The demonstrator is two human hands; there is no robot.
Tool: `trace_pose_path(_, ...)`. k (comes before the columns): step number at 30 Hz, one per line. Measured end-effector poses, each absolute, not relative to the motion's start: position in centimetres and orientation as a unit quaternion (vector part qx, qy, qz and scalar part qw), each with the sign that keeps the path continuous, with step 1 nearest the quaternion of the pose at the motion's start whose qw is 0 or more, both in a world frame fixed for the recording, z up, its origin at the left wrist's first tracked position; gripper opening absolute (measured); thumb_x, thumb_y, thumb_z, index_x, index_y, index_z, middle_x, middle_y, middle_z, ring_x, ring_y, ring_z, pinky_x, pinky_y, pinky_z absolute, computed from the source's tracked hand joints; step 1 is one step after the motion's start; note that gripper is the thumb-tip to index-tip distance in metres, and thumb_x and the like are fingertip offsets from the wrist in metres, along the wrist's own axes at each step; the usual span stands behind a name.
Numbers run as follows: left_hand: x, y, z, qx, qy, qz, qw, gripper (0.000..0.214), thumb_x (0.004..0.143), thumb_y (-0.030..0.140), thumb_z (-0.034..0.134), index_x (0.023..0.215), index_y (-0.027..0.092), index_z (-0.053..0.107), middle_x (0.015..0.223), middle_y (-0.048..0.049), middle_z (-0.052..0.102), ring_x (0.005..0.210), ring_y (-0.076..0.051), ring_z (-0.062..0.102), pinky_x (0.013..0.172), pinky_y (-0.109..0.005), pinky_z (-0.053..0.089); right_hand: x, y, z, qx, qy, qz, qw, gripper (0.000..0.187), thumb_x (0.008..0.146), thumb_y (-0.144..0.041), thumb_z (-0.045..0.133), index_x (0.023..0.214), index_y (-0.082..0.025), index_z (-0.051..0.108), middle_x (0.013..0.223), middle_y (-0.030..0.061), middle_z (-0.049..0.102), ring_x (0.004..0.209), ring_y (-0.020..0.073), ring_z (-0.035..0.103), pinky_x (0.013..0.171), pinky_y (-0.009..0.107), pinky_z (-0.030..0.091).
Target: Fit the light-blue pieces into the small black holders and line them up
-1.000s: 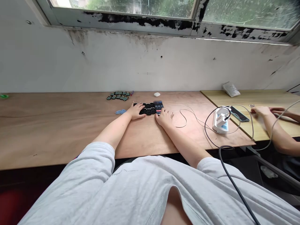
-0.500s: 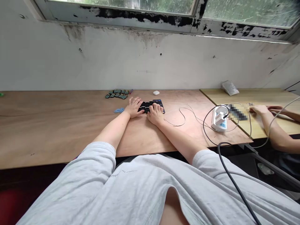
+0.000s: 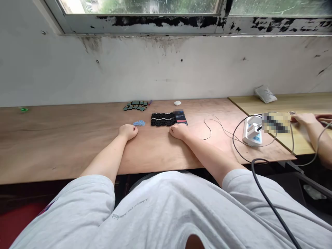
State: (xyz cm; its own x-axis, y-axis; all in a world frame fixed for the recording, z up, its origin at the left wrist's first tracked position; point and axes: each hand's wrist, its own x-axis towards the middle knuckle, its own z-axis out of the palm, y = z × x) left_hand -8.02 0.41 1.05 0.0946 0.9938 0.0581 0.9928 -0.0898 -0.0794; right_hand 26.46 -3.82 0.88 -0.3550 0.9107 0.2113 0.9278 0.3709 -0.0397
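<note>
My left hand rests on the tabletop as a loose fist, just left of a small pile of light blue pieces. Nothing shows in its curled fingers. My right hand is also closed on the wood, right below a dark phone with a lit screen. Between and beyond the hands lie several small black plastic parts, lined up in two rows against the phone's left side. Farther back sit several green square pieces, also in two rows.
A white earbud case lies near the wall. To the right, a white power strip holds plugged-in chargers, with cables looping over the table edge. Another person's hand is at the adjoining table, near a white packet.
Both hands have come off the black parts and back toward me, the left one moving farther left. Their fingers have curled into fists. The black rows are now uncovered.
</note>
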Motion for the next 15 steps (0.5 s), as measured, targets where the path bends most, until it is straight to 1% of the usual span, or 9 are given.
trace_pose_path(3,-8.3,0.5,1.2,-0.763,-0.643,0.04,0.053,0.048,0.092,0.049,0.039,0.084,0.023,0.079,0.1,-0.0125,0.078,0.098,-0.033,0.072,0.078,-0.037,0.05,26.4,-3.6,0.7,-0.541,-0.834,-0.045,0.1,0.046,0.104,-0.033,0.041,0.097,-0.017,0.083,0.107,0.0138,0.078,0.093,0.0265,0.072,0.081,0.033,0.049)
trace_pose_path(7,-7.6,0.6,1.4,-0.796,-0.598,0.073,0.063,0.052,0.093,0.05,0.039,0.082,0.02,0.08,0.104,-0.0153,0.078,0.101,-0.034,0.072,0.084,-0.039,0.051,26.6,-3.3,0.3,-0.542,-0.832,-0.06,0.105,0.047,0.105,-0.033,0.039,0.097,-0.017,0.083,0.104,0.0134,0.079,0.089,0.0243,0.071,0.077,0.031,0.047)
trace_pose_path(10,-7.4,0.2,1.5,-0.808,-0.579,0.088,0.066,0.055,0.095,0.048,0.036,0.084,0.018,0.082,0.104,-0.0176,0.078,0.1,-0.034,0.072,0.085,-0.04,0.051,26.7,-3.2,0.1,-0.541,-0.831,-0.071,0.107,0.046,0.104,-0.033,0.041,0.094,-0.016,0.083,0.1,0.0134,0.079,0.085,0.023,0.071,0.073,0.029,0.046)
trace_pose_path(15,-7.4,-0.7,1.6,-0.813,-0.57,0.097,0.072,0.056,0.096,0.045,0.035,0.089,0.018,0.083,0.104,-0.0176,0.078,0.101,-0.034,0.073,0.084,-0.04,0.05,26.9,-3.1,0.0,-0.53,-0.838,-0.082,0.107,0.041,0.102,-0.031,0.045,0.09,-0.017,0.082,0.097,0.0119,0.079,0.082,0.0218,0.07,0.069,0.028,0.043)
